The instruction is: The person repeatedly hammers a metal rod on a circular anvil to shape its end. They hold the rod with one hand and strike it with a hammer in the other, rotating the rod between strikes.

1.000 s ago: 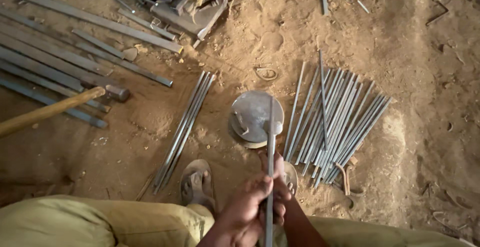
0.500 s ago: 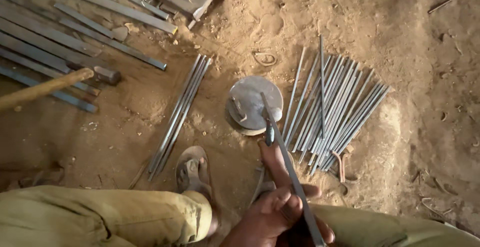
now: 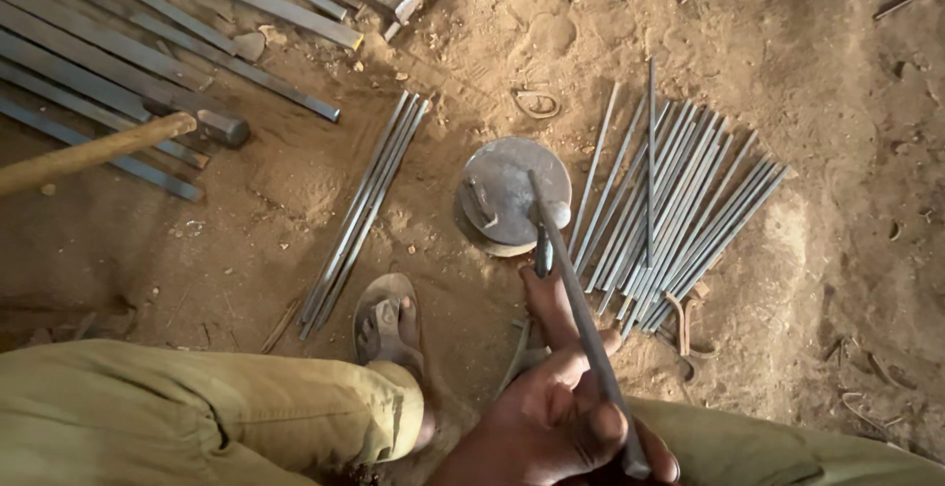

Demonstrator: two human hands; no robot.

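A thin metal rod [image 3: 581,319] is gripped in one hand [image 3: 556,427] at the bottom of the view; which hand it is cannot be told, and the other is not seen. Since a moment ago the rod has been tilted from nearly upright to a slant, so that its far end is now laid across the round metal block [image 3: 502,186] set in the sandy ground [image 3: 807,72]. A fan of similar rods [image 3: 679,210] lies just right of the block, a smaller bundle [image 3: 364,210] to its left.
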